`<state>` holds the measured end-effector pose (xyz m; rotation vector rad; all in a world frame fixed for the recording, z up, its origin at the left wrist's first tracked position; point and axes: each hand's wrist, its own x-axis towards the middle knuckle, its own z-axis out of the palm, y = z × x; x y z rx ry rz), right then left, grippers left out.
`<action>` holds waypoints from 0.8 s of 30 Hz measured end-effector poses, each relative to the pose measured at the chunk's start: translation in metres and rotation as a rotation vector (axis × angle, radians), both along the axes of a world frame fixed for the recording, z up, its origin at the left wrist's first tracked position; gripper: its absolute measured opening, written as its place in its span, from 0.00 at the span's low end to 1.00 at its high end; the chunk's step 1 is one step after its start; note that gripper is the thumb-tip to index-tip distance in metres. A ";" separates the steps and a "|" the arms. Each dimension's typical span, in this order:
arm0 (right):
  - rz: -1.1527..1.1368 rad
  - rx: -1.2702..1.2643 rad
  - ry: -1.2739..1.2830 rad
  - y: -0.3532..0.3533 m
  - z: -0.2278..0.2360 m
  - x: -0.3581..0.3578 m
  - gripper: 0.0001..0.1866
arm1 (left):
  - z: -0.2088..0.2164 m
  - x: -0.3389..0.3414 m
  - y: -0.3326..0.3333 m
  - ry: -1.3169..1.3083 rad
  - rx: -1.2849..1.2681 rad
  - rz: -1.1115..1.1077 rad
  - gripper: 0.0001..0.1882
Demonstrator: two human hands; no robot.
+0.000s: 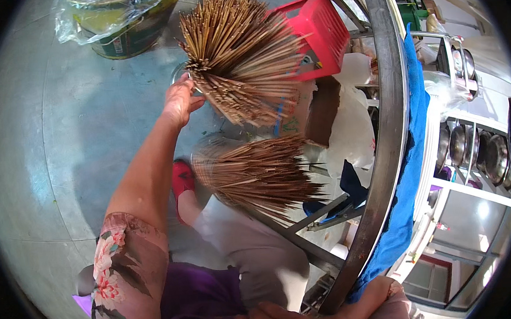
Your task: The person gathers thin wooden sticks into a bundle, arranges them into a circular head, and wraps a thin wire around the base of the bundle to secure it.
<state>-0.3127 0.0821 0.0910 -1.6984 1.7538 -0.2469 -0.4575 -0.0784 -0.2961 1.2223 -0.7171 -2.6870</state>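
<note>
A large bundle of thin brown sticks (pixel 238 56) fans out of a container on the floor ahead of me. My left hand (pixel 182 100) reaches out to it, fingers closed at the rim of the container, which the sticks mostly hide. Nearer to me stands a second bundle of brown sticks (pixel 256 171), in what looks like a clear container beside my leg. In shadow over my lap, my right hand (pixel 272 318) is curled at the lower edge. Whatever it may hold is hidden.
A bucket covered in clear plastic (pixel 122 33) stands at the far left. Beyond the sticks are a red plastic basket (pixel 321 37) and an open cardboard box (pixel 322 110). A metal-edged table (pixel 388 95) with blue cloth (pixel 417 110) curves along my right; metal bowls (pixel 495 158) sit on a rack.
</note>
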 end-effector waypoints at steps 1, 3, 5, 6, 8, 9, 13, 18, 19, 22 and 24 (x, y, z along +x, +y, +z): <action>-0.018 0.006 -0.002 0.000 -0.001 0.001 0.18 | 0.001 -0.005 0.002 0.007 -0.080 -0.098 0.25; -0.034 0.053 -0.026 -0.003 0.000 0.001 0.18 | 0.010 -0.015 0.009 -0.003 -0.142 -0.218 0.27; -0.045 0.096 -0.029 -0.005 0.001 -0.001 0.19 | 0.026 -0.024 0.021 -0.040 -0.105 -0.264 0.28; -0.046 0.117 -0.017 -0.006 0.003 -0.002 0.19 | 0.047 -0.025 0.021 -0.105 -0.108 -0.343 0.29; -0.051 0.133 0.007 -0.007 0.004 -0.003 0.19 | 0.049 -0.035 0.034 -0.128 -0.170 -0.451 0.30; -0.056 0.123 0.008 -0.006 0.003 -0.003 0.19 | 0.048 -0.034 0.038 -0.150 -0.205 -0.506 0.31; -0.096 0.216 -0.050 -0.012 0.006 -0.004 0.19 | 0.037 -0.014 0.035 -0.160 -0.378 -0.590 0.27; -0.068 0.018 0.006 -0.015 0.008 -0.007 0.18 | -0.025 0.047 0.063 0.405 -0.983 -0.734 0.18; -0.034 0.007 -0.008 -0.012 0.005 -0.008 0.18 | -0.022 0.067 0.060 0.487 -1.007 -0.684 0.17; 0.006 0.006 0.012 -0.005 0.004 -0.001 0.18 | 0.023 0.088 0.088 0.056 -0.869 -0.658 0.15; 0.036 0.027 -0.030 -0.001 0.002 0.001 0.17 | 0.028 0.099 0.098 -0.009 -1.066 -0.594 0.15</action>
